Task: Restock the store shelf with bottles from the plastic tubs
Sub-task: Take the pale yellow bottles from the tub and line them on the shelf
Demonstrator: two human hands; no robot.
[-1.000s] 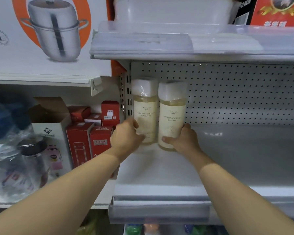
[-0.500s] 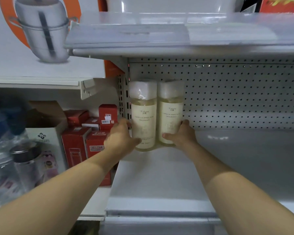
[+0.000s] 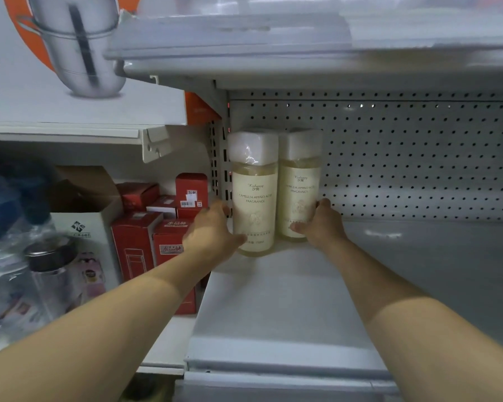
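Pale yellow liquid fills two square-shouldered bottles that stand upright in the back left corner of the white shelf [image 3: 273, 300], close against the perforated back panel [image 3: 418, 158]. The left bottle [image 3: 254, 195] and the right bottle [image 3: 299, 184] touch side by side, each with a white cap under clear wrap. The left hand [image 3: 212, 230] grasps the left bottle low down, thumb across its front and fingers round its outer side, next to the slotted upright [image 3: 217, 158] at the shelf's left edge. The right hand [image 3: 321, 224] grasps the right bottle at its base, thumb in front and fingers behind its right side. Right of the bottles the shelf surface runs bare to the frame edge, and bare surface also lies in front of them down to the front lip [image 3: 273, 369]. The upper shelf [image 3: 273, 53] hangs a short way above the caps. Beyond the upright, on the neighbouring lower shelf, stand red boxes [image 3: 145, 245], an open carton [image 3: 87, 216] and wrapped flasks [image 3: 50, 274]; a steamer-pot box [image 3: 70, 82] sits above them
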